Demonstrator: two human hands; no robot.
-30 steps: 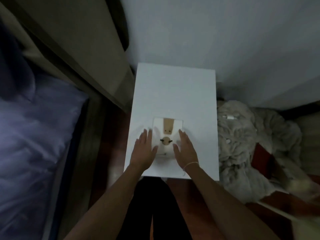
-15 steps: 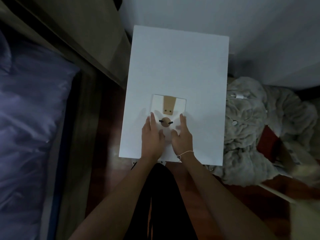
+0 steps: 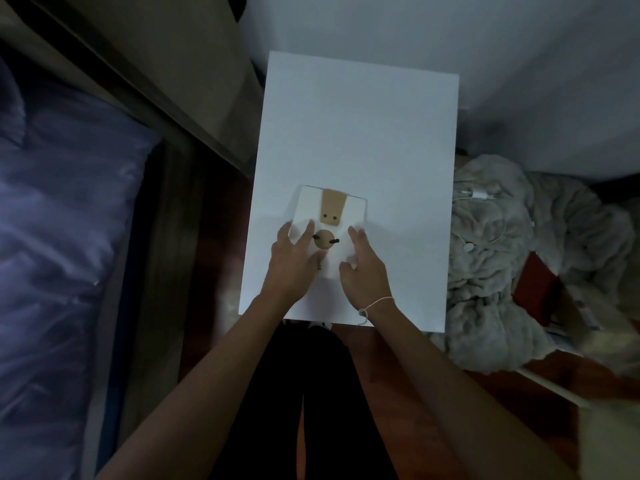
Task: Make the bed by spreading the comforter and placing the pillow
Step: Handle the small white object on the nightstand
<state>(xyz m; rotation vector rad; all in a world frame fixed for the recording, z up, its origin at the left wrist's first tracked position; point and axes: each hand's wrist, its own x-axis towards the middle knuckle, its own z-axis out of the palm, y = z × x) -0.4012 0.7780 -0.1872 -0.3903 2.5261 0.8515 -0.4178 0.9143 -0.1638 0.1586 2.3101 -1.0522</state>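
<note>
Item: lilac bedding [image 3: 59,237], left. Likely soft, light, bulky (grip edge). Left hand [image 3: 292,259], right hand [image 3: 362,268]: fingers curled on white box [image 3: 330,233].

No readable text, label, brand, number or sign was found. On the white box [image 3: 330,216] lying on the white table [image 3: 360,133], only a tan tab with two dark dots was seen, without lettering.
</note>
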